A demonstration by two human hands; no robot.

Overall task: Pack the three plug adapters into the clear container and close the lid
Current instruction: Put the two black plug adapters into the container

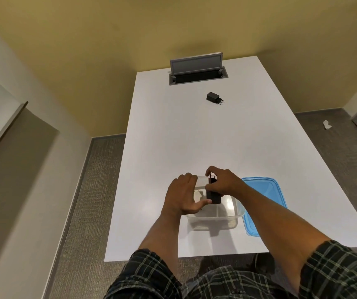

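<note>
The clear container (227,221) stands open near the table's front edge. Over it my right hand (222,182) grips a black plug adapter (213,195), prongs pointing away from me. A white plug adapter (201,184) is in my left hand (183,194), above the container's left side and partly hidden by the fingers. Far up the table lies a second black plug adapter (214,97) with its prongs to the right. Beside the container on its right, the blue lid (266,197) rests flat, partly under my right forearm.
The white table (173,137) has a grey cable hatch (198,71) with its flap raised at the far end. Grey carpet lies on both sides of the table, with a crumpled white paper (326,124) on the floor to the right.
</note>
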